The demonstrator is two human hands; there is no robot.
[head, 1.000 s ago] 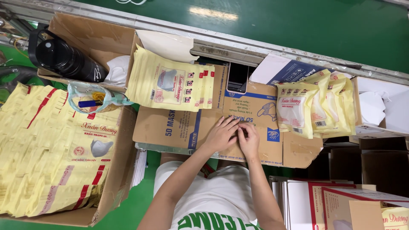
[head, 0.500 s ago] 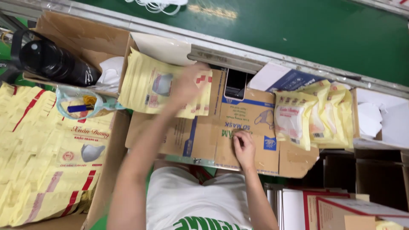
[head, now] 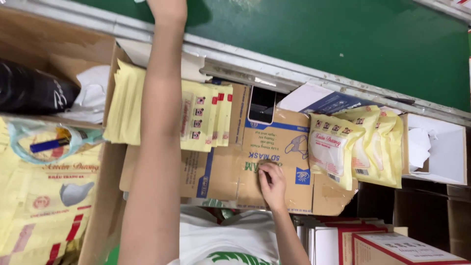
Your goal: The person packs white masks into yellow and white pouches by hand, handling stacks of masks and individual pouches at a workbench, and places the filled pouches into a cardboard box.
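Two hands at work over a flattened cardboard box (head: 230,172) used as a worktop.
The left hand (head: 167,7) reaches up past the top edge onto the green conveyor belt (head: 319,44); its grip cannot be seen. The right hand (head: 272,181), fingers curled, rests on the cardboard's near edge, holding nothing. Stacks of yellow mask packets (head: 206,115) lie along the far edge.

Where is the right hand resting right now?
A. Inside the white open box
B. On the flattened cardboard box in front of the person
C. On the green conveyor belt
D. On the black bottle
B: the right hand lies flat on the printed flattened cardboard box, beside the stack of yellow packets.
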